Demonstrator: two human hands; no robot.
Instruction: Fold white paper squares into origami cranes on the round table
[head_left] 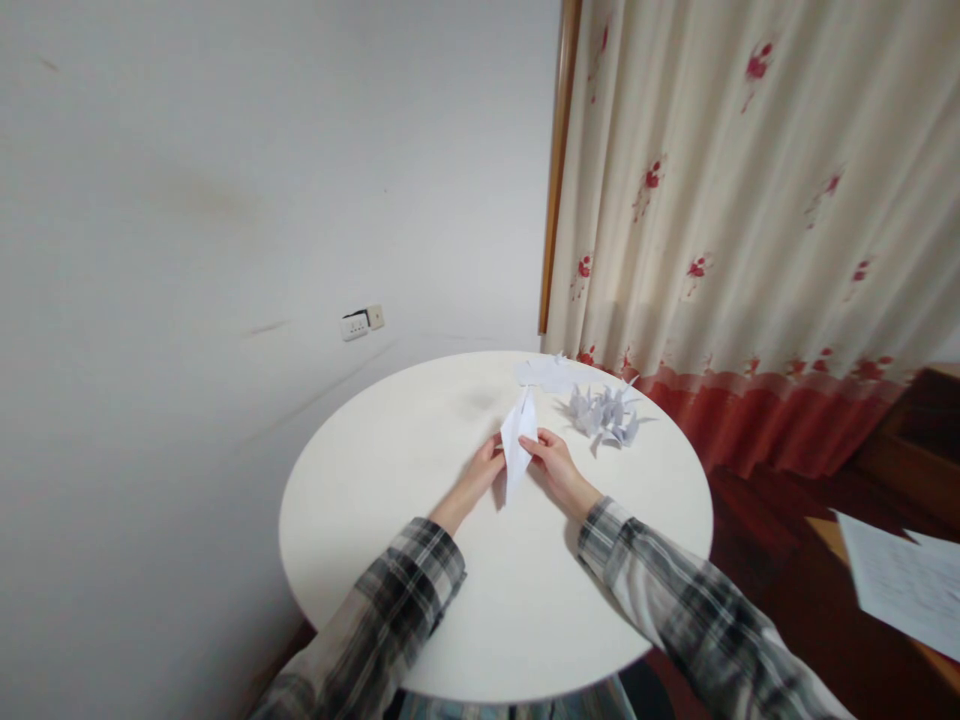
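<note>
A folded piece of white paper [516, 450], long and diamond-shaped with pointed ends, is held up over the round white table. My left hand [482, 472] pinches its left edge, with some fingertips hidden behind the paper. On the right edge, my right hand [553, 462] grips it with the thumb lying on the front face. Right of my hands lies a cluster of folded white paper figures [606, 412] with pointed tips. Behind the held piece, flat white paper [551, 374] rests near the table's far edge.
The round white table [360, 520] stands close to a pale wall with a power socket [355, 327]. A cream curtain [712, 200] with red flowers hangs behind. At the right, written sheets [900, 585] lie on a wooden surface.
</note>
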